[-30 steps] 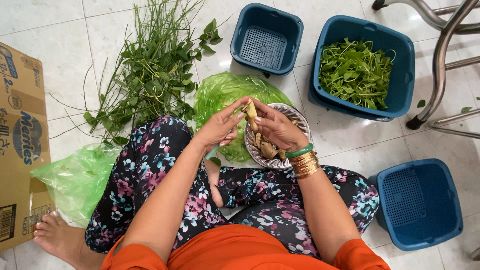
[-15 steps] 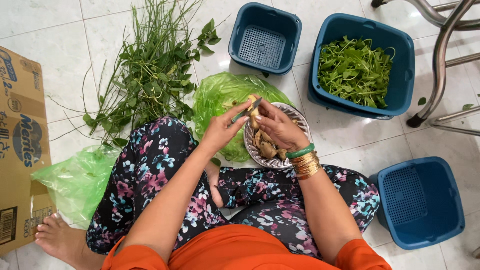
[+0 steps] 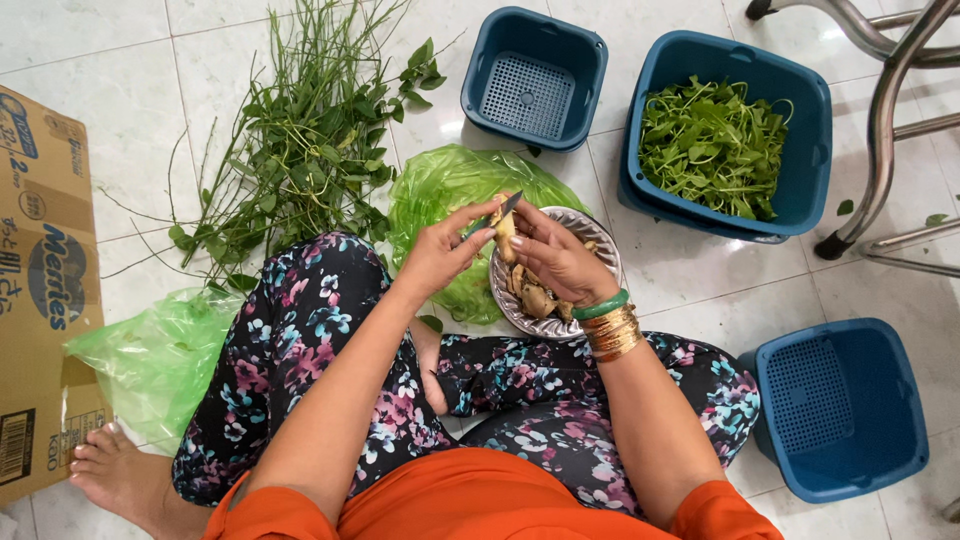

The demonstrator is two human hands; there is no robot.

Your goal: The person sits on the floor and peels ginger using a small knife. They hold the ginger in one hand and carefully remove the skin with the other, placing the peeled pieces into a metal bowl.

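The left hand, closed on a small dark-bladed knife, had lifted slightly since before; the right hand gripped a pale ginger piece above the patterned metal bowl — peeling carried on.

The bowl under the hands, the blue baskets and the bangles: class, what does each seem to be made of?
The bowl looks like shiny metal: silvery, fluted rim with glints. The blue baskets look like moulded plastic: even matte colour, grid-perforated floors. The bangles look like polished gold-coloured metal, with one glossy green band, possibly stone or glass.
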